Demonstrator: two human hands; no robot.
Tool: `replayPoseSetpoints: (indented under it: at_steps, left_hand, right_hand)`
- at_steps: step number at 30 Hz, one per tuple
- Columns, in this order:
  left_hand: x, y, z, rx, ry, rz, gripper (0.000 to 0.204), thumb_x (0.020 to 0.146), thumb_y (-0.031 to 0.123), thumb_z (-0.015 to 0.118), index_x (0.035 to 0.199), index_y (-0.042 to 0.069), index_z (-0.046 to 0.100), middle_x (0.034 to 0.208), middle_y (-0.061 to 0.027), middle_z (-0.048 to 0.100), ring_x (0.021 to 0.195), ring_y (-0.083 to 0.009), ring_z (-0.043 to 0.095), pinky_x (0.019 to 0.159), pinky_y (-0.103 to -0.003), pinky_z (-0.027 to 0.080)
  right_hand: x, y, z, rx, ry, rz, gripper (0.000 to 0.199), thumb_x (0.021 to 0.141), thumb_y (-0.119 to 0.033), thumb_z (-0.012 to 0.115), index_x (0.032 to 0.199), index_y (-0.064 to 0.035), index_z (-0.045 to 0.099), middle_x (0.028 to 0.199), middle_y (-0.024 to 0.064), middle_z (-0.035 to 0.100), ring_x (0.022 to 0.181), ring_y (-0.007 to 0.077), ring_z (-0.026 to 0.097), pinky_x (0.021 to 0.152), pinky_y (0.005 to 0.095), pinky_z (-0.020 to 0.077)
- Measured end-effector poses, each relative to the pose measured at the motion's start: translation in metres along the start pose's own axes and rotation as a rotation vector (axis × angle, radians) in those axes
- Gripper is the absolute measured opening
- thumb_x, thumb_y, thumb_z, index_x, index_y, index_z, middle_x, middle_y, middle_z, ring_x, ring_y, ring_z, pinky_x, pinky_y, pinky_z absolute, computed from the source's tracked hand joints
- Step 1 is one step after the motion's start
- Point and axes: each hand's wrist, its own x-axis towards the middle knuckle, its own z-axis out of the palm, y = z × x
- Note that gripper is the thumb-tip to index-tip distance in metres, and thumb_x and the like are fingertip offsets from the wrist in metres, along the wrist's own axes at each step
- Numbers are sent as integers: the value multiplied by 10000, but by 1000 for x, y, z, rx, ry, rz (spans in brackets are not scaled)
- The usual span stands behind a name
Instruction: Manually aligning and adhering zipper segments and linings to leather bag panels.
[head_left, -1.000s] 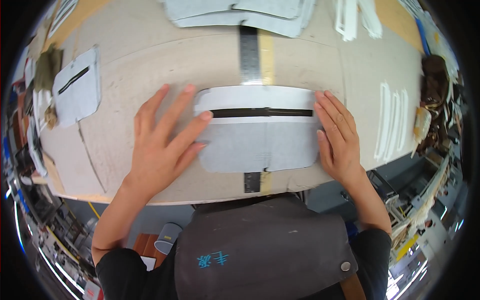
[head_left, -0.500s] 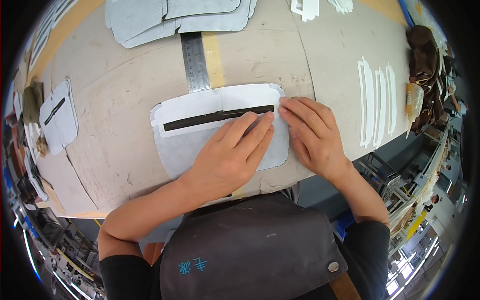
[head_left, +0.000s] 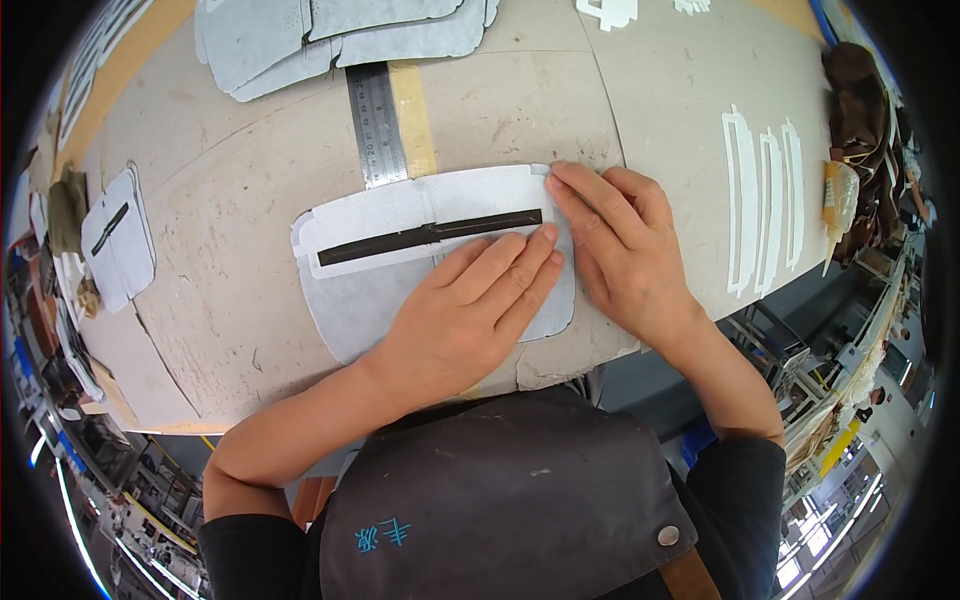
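A pale grey panel with rounded corners (head_left: pixel 350 305) lies flat on the worktable before me. Along its upper part runs a white strip (head_left: pixel 378 211) framing a long, narrow dark slot (head_left: pixel 375 244). My left hand (head_left: pixel 470 305) rests flat over the panel's lower middle, fingers stretched toward the slot's right end and holding nothing. At the panel's upper right corner, my right hand (head_left: pixel 630 250) touches the edge with its fingertips. Its fingers are extended and slightly bent; the thumb is hidden.
Beyond the panel lie a steel ruler (head_left: pixel 377 125) and a strip of tan tape (head_left: pixel 413 120). Stacked grey panels (head_left: pixel 400 40) sit at the far side, smaller slotted pieces (head_left: pixel 122 245) at left. White narrow frames (head_left: pixel 740 200) and a yellowish bottle (head_left: pixel 838 205) are at right.
My right fingertips have shifted up to the panel's top right corner. My left hand stays on the panel, its fingers slightly right along the slot. The whole view has shifted a little.
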Motion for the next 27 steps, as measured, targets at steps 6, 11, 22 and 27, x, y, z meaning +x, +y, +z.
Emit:
replayPoseSetpoints:
  at_steps: [6,11,22,27]
  left_hand:
    - [-1,-2,3,1,18,26,390,765,82,629,1136,-39,655,1325,-141,587,1092,-257,548,878,-361,495]
    - [-2,0,1,15,27,44,352,758,76,644,1091,-32,676,1289,-132,610,1079,-275,550,858,-375,512]
    - [0,-1,6,-13,94,-17,379,688,-30,685,1066,-52,681,1256,-137,630,1038,-262,582,801,-331,529]
    - [-2,-5,6,-36,86,10,394,680,-39,684,1074,-49,684,1258,-136,631,1013,-260,580,792,-325,528]
  right_hand:
    - [-1,1,2,-15,19,-11,501,685,3,641,1186,-9,637,1297,39,567,1046,252,532,862,358,452]
    - [-1,0,2,-8,17,-2,500,687,-5,644,1187,-6,636,1297,35,566,1050,247,528,873,354,441]
    - [-2,0,6,-25,48,-10,498,685,-12,649,1183,-11,637,1296,28,565,1047,242,529,859,345,438]
    - [-1,0,6,-32,52,-10,496,685,-17,648,1181,-13,637,1296,22,565,1047,239,529,843,337,436]
